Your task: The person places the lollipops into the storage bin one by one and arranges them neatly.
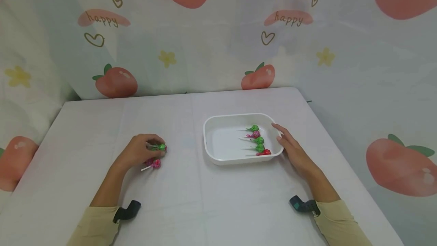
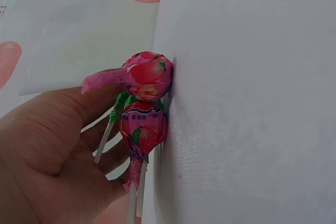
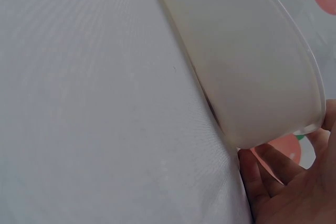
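Observation:
My left hand [image 1: 138, 150] curls over a small group of wrapped lollipops on the left of the table, its fingertips around a green lollipop [image 1: 161, 147]. Next to that hand lies a pink lollipop [image 1: 156, 163] with its white stick toward me. The left wrist view shows a second pink lollipop [image 2: 148, 77] just above a pink one [image 2: 143, 129], both in front of the green wrapper. My right hand [image 1: 296, 153] rests against the right end of a white tray [image 1: 222, 139], extended fingers touching its rim and outer side.
Inside the tray, several lollipops lie in a column at the right, sticks pointing left: green [image 1: 253, 128], pink [image 1: 255, 134] and a red one [image 1: 264, 152] nearest me. A white cloth covers the table [image 1: 191, 200]. A fruit-printed curtain [image 1: 211, 48] hangs behind it.

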`<action>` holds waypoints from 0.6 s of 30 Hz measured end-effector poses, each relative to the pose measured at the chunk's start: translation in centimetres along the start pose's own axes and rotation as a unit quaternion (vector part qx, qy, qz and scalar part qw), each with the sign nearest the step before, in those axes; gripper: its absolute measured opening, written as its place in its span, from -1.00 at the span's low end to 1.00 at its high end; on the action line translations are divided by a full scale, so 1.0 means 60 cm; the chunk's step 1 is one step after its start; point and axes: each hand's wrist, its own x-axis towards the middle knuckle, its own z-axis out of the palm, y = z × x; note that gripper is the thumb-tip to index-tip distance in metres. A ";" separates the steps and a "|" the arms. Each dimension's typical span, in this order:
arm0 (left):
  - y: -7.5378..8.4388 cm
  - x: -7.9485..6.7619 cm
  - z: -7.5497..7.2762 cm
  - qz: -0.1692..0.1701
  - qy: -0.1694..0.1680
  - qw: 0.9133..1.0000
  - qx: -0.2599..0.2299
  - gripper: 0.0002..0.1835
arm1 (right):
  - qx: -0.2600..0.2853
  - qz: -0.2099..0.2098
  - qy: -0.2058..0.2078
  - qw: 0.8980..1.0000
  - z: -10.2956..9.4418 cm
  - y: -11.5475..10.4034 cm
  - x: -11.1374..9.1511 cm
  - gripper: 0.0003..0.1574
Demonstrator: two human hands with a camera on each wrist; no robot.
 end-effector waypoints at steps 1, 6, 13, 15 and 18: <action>0.002 0.001 -0.001 0.002 0.000 1.000 0.000 -0.67 | 0.001 0.000 0.000 1.000 0.000 0.000 0.000 -0.31; 0.012 0.007 -0.006 0.015 -0.001 1.000 0.005 -0.66 | -0.001 0.000 -0.001 1.000 0.001 0.001 0.001 -0.30; 0.033 0.021 -0.012 0.010 0.005 1.000 0.004 -0.71 | -0.005 0.002 -0.001 1.000 -0.001 -0.001 0.001 -0.30; 0.039 0.026 -0.013 0.014 0.005 1.000 0.005 -0.72 | -0.007 0.001 0.000 1.000 0.000 -0.001 0.001 -0.29; 0.051 0.035 -0.014 0.025 0.006 1.000 0.009 -0.73 | -0.008 0.001 0.000 1.000 0.000 -0.001 0.001 -0.29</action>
